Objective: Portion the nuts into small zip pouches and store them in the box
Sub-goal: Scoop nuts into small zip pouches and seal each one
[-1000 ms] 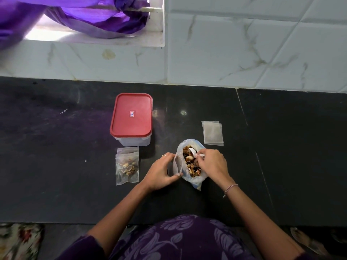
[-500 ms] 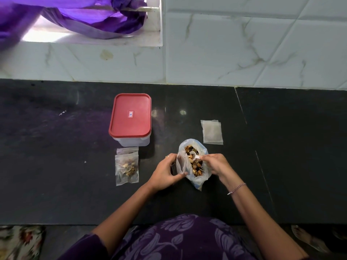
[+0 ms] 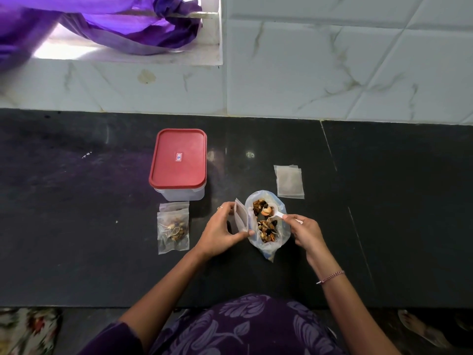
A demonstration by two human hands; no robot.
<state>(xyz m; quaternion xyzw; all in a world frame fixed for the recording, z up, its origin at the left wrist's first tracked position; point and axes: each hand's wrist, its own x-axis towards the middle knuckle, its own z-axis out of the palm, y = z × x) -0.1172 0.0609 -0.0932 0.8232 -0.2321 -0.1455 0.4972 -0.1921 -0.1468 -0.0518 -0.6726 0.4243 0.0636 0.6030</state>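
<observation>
Nut bag (image 3: 269, 248) near-far, mouth away; left hand (image 3: 219, 233): pouch (image 3: 241, 219); right hand (image 3: 305, 233): spoon (image 3: 278, 214).

Garment (image 3: 250, 326): dark purple cloth, printed all over with paler lilac leaves and blooms.
Sleeve (image 3: 115, 339): same purple, seen on the left arm only; both forearms bare.
Ring (image 3: 220, 207): thin pale band on a finger of the left hand (image 3: 217, 231).
Bracelet (image 3: 330, 276): slim pinkish beaded strand round the right wrist.

Soft daylight from the window (image 3: 76, 49) (upper left), dim glossy countertop (image 3: 76, 252), wide-angle bending, blurred corners
</observation>
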